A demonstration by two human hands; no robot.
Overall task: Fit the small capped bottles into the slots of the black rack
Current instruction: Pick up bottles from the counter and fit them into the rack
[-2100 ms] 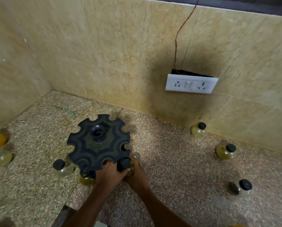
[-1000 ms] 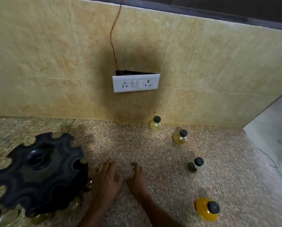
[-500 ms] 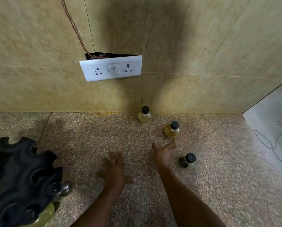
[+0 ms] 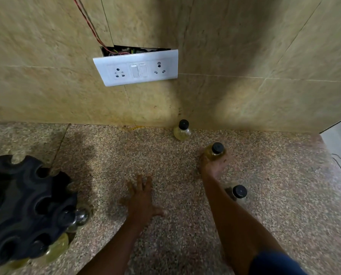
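Here I start with the speckled granite counter point(image 4: 284, 195), which spreads under both hands and meets a beige tiled wall point(image 4: 245, 56) just beyond the reaching hand; a white switch-and-socket plate point(image 4: 136, 66) hangs on that wall, up and to the left of it. Far to the left of my left hand point(image 4: 141, 201) sits the round black plastic rack with scalloped slots point(image 4: 23, 207), and I see a few bottles already seated along its near rim, though that edge is dim. The left hand lies flat on the stone, fingers spread and relaxed, gripping nothing.

My right hand point(image 4: 210, 167) is stretched forward and is at the yellowish glass bottle with a black screw cap point(image 4: 215, 151). The fingers appear to wrap its round body, but motion blur smears them, so I judge this a grasp just forming and cannot tell how firm it is. The bottle stands upright, long axis vertical, cap above the fingers.

Two more capped bottles wait: a pale one point(image 4: 182, 130) beyond the right hand, against the wall, and a clear one point(image 4: 238, 192) just right of the forearm. The rack lies well to the left, so the carry crosses in front of the idle hand.
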